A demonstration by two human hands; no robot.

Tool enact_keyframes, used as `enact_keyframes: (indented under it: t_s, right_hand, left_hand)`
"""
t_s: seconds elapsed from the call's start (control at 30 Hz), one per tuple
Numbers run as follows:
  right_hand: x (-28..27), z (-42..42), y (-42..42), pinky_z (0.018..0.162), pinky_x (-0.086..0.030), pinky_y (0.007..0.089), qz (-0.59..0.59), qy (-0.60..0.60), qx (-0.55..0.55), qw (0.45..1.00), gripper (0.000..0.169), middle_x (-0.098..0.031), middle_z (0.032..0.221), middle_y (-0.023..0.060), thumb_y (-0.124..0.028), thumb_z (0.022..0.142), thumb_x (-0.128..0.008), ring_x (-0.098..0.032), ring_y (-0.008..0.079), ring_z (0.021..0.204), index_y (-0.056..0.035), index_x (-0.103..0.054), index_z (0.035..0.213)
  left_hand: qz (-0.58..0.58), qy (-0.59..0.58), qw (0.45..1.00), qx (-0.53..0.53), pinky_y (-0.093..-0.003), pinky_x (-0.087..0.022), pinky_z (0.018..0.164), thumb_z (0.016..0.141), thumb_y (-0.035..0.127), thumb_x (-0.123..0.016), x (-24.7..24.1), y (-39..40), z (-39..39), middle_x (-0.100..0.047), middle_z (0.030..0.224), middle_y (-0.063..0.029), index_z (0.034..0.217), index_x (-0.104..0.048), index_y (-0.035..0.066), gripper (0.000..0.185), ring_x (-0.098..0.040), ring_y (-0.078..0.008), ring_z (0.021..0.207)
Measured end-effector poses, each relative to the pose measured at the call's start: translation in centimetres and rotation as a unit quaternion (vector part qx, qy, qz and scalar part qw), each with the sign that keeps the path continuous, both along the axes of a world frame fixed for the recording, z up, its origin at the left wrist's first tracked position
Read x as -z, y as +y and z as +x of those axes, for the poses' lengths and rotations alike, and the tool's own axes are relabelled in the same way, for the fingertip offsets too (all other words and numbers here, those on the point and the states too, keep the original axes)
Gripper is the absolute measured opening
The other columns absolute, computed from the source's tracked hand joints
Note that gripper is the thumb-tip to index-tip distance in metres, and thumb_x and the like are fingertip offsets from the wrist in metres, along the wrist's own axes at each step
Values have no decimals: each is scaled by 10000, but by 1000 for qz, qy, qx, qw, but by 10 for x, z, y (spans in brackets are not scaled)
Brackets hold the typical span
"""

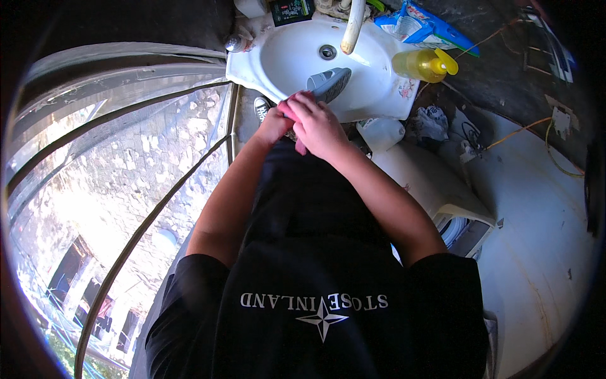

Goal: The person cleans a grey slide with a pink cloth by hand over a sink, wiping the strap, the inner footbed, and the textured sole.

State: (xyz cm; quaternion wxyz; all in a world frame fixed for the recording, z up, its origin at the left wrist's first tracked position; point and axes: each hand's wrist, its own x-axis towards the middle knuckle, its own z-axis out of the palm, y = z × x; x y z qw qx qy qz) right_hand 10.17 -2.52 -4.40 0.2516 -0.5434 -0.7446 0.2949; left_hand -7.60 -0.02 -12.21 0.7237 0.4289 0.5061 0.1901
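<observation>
My left hand [276, 125] is closed around a pink cloth [301, 148] at the front rim of a white ceramic washbasin [286, 52]. Beside it, my right hand [318, 124] grips the same cloth, which is bunched between both hands with one end hanging below. Just beyond my fingers, a grey rubber slipper [331, 84] extends into the basin, its treaded sole facing right. My right hand covers its near end, so I cannot tell whether the fingers touch it. The drain [327, 52] shows beyond the slipper.
A white faucet spout [354, 28] overhangs the basin. On the right rim are a yellow pump bottle [416, 65] and a blue plastic packet [416, 23]. A small jar [234, 43] stands at the left corner. Below right is a beige appliance [412, 175]; window bars [156, 211] run along the left.
</observation>
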Motion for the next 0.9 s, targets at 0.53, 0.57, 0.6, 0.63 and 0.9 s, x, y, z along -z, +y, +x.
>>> enact_keyframes:
  t_s: [0.53,0.57,0.6,0.63,0.9]
  right_hand:
    - [24,51,9,933,-545,562,-78,-123,82,986,602,-472,1595,204,-87,926,-649,-644,507,1013,-78,-510,1512]
    - [22,43,3,921,-555,557,-55,-131,56,988,600,-504,1565,213,-87,915,-660,-649,507,1017,-59,-523,1499]
    - [16,35,0,943,-554,553,-34,-114,35,992,579,-500,1521,235,-63,878,-688,-641,492,1067,-33,-524,1433]
    - [7,28,0,964,-553,549,-12,-98,18,995,561,-497,1477,257,-38,841,-716,-632,477,1116,-8,-526,1368]
    - [-17,29,-4,1002,-562,489,-73,144,-36,986,483,-671,1380,198,-67,923,-657,-683,413,1181,-39,-623,1404]
  left_hand:
    - [-59,20,998,1,-305,-522,927,961,164,-827,-5,-10,5,-737,1060,-3,1233,-742,-52,357,-632,-107,975]
    - [-60,17,998,0,-311,-527,925,961,156,-823,-1,-6,7,-738,1068,-5,1238,-743,-47,353,-634,-112,978]
    - [-63,16,998,0,-316,-531,923,961,148,-820,4,-4,8,-740,1076,-7,1244,-743,-42,349,-637,-117,981]
    - [-44,-36,998,-19,-332,-549,942,949,116,-810,6,-1,11,-763,1113,-41,1254,-747,-15,338,-671,-148,1012]
    - [10,15,998,60,-343,-541,997,965,126,-779,10,-15,-7,-765,1170,-61,1279,-739,26,333,-678,-151,1100]
